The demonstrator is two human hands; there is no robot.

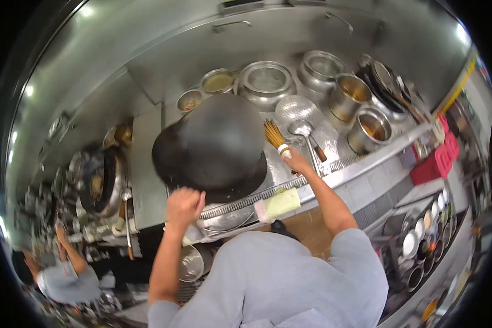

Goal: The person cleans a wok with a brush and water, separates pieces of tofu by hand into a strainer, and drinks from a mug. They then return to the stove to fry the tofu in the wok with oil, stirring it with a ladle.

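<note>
A large black wok [213, 145] sits tilted on the steel stove. My left hand [185, 205] is a closed fist at the wok's near rim and seems to grip its edge; the handle itself is hidden under the hand. My right hand [298, 161] is closed on the taped handle of a bamboo brush [273, 136], whose bristles point at the wok's right rim. A pale green towel [279, 205] lies over the stove's front rail [333, 164] between my arms.
Several steel pots of sauces [351, 93] and a lidded pot [267, 82] line the back. A perforated skimmer [295, 109] and ladle [302, 129] lie right of the wok. Red bins [437, 158] and condiment bowls [426, 235] stand right. Another wok [101, 183] and another person [65, 279] are left.
</note>
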